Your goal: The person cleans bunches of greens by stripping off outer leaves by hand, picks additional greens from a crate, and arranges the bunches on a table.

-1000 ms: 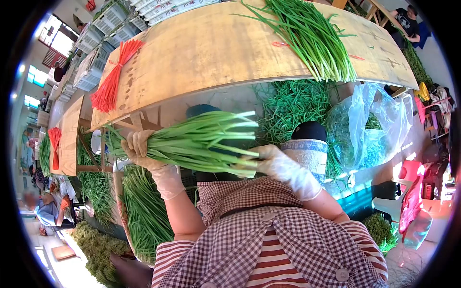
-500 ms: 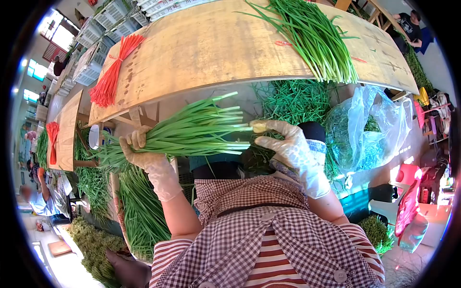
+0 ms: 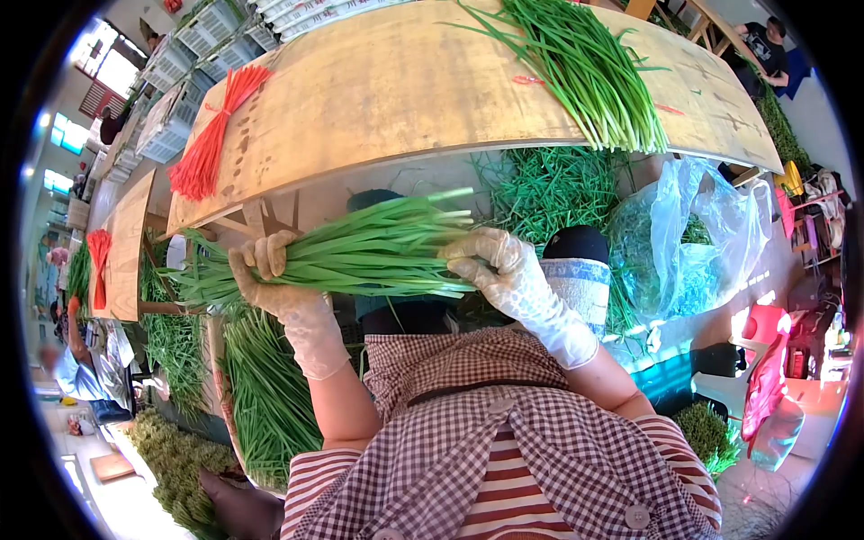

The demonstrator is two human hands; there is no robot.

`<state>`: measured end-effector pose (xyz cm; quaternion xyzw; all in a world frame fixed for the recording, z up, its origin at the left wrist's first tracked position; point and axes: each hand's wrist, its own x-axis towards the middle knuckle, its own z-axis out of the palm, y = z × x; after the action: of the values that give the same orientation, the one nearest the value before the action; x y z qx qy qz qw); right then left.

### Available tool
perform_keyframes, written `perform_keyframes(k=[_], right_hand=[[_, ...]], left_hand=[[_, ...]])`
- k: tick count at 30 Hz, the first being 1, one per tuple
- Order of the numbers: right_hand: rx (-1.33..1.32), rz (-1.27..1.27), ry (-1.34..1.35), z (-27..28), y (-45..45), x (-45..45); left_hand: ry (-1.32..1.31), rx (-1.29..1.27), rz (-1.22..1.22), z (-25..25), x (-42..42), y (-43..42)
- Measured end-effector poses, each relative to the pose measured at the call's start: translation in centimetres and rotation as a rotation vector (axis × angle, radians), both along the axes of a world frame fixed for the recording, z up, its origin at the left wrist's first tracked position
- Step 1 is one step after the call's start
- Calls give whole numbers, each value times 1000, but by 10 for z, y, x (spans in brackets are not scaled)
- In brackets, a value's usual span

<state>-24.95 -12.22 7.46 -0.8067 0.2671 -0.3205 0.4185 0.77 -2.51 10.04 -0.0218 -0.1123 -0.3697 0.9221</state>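
Green stalk bundle (image 3: 369, 254), head view: held crosswise at the centre of the frame, leafy tips to the left, paler ends to the right, above the lap.
Left hand (image 3: 277, 270): gloved, left of centre, curled around the leafy part.
Right hand (image 3: 495, 264): gloved, right of centre, bent fingers touching the pale ends; cannot tell whether pinching a stalk.
Handling: probably light, limp and easily creased toward the leaves, firmer at the pale ends, perhaps slippery if damp; best held loosely but fully round the middle, without crushing.
Wooden table (image 3: 387, 81): across the top, bearing red ties (image 3: 219, 135) at upper left and a larger pile of stalks (image 3: 585, 81) at upper right.
Clear plastic bag (image 3: 670, 238): right of frame, beside loose greens (image 3: 551, 193).
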Motion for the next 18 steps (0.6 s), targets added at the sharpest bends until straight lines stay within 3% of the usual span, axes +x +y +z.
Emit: perform_keyframes(k=[4, 5, 9, 14, 16, 17, 18], right_hand=[[-105, 11, -227, -6, 2, -2], [-77, 34, -199, -5, 3, -4], [-441, 78, -111, -7, 2, -10], [-598, 22, -71, -8, -12, -35], [-587, -177, 103, -20, -30, -61], [-417, -350, -56, -55, -52, -77], [-425, -616, 46, -61, -71, -91]], left_hand=[[15, 11, -34, -11, 7, 1], [9, 7, -39, -11, 6, 0], [-3, -32, -96, -11, 5, -1], [52, -5, -16, -4, 14, 8], [60, -38, 24, 0, 27, 18], [44, -76, 46, -2, 39, 26], [28, -116, 68, -2, 47, 31]])
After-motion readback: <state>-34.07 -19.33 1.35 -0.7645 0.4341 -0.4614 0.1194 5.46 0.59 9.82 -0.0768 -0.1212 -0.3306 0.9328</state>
